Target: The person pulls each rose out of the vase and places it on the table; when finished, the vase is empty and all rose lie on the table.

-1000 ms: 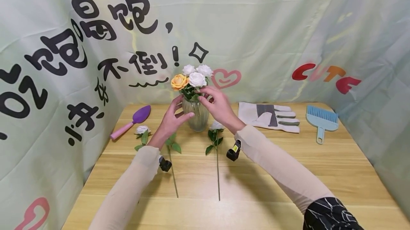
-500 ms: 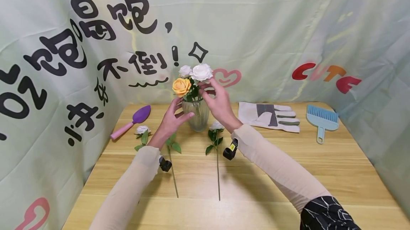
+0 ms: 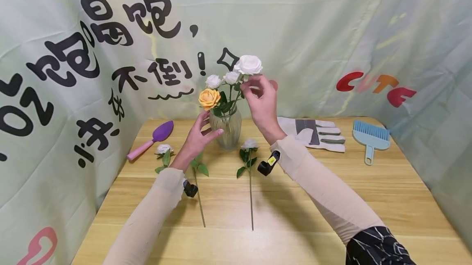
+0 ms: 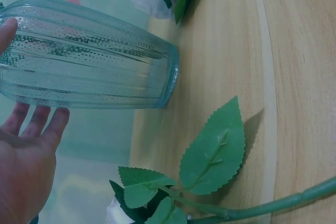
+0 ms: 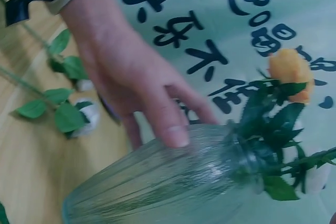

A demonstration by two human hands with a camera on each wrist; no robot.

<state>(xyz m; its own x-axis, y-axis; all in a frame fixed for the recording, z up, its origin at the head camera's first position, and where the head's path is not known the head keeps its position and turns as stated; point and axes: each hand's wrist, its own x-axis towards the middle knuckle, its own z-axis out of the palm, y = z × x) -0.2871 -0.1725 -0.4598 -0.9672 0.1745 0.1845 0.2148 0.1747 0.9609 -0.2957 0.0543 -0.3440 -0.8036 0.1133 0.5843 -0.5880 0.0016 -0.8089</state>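
A clear ribbed glass vase (image 3: 229, 132) stands upright near the back of the table. My left hand (image 3: 197, 136) holds it from the left, thumb in front and fingers on the far side, as the right wrist view also shows. Above its mouth, my right hand (image 3: 263, 103) pinches a white rose (image 3: 248, 65) just under the bloom. That rose sits higher than the others; its lower stem is hard to follow. An orange rose (image 3: 209, 99) and two smaller white roses (image 3: 213, 81) rise from the vase with dark green leaves.
Two white roses lie on the table (image 3: 295, 232), one with its bloom (image 3: 164, 149) left of my left arm, the other (image 3: 250, 145) before the vase. A purple trowel (image 3: 163, 132) lies left; a work glove (image 3: 306, 132) and blue brush (image 3: 371, 136) lie right.
My right hand has moved up and to the right, and the large white rose has risen with it above the other blooms. The left hand has stayed at the vase.
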